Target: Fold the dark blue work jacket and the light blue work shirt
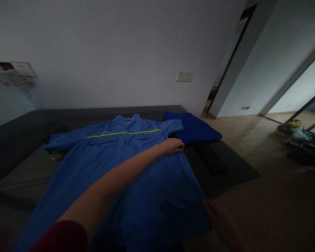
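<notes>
A blue work shirt [126, 164] with a yellow-green chest stripe lies spread flat, front up, on a dark grey couch [21, 140]. The left hand [173, 145] rests by its sleeve seam and the right hand [217, 217] touches its hem corner; in the dim light neither grip can be made out. A folded darker blue garment [196, 129] lies just beside the sleeve.

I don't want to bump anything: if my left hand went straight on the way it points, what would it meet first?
Probably the folded dark blue cloth, just beyond the left hand resting on the blue shirt; depth is unclear.
</notes>
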A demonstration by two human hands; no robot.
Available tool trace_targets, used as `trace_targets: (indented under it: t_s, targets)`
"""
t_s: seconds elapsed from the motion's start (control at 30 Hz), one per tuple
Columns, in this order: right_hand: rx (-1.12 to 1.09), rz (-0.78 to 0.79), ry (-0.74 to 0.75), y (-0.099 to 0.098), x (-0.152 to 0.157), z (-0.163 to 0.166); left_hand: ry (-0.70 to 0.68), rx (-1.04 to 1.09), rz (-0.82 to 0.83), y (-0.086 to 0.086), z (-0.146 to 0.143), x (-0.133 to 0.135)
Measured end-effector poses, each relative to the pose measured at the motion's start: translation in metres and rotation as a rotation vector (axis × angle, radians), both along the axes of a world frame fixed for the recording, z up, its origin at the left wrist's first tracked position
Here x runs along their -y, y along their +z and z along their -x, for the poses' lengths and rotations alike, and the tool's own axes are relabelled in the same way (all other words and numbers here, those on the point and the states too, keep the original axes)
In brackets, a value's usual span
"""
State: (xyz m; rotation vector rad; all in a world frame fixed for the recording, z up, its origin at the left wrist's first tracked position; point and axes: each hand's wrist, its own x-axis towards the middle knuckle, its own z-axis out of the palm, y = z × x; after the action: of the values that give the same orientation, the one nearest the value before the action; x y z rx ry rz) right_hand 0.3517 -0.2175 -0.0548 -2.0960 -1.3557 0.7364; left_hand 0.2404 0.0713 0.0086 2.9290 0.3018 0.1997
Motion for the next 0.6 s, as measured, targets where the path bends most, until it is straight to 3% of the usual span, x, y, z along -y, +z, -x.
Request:
trace_targets:
  t_s: [0.13, 0.23, 0.33, 0.43, 0.5, 0.6]
  targets:
    - [0.010, 0.047, 0.049, 0.007, 0.001, -0.003, 0.089, 0.023, -0.038, -0.016, -0.006, 0.026]
    - [0.040, 0.062, 0.036, 0.012, 0.002, -0.011, 0.094, 0.134, -0.034, -0.005, 0.013, 0.042]
    - [0.144, 0.059, -0.063, 0.019, 0.002, -0.023, 0.143, 0.193, -0.003, 0.023, 0.056, 0.052]
    - [0.250, -0.057, -0.168, 0.033, -0.006, -0.029, 0.284, 0.151, 0.068, 0.047, 0.112, 0.061]
    - [0.326, -0.129, -0.173, 0.046, -0.022, -0.026, 0.432, 0.071, 0.107, 0.053, 0.150, 0.071]
    - [0.452, -0.142, -0.050, 0.066, -0.070, -0.014, 0.677, -0.097, 0.132, 0.050, 0.199, 0.092]
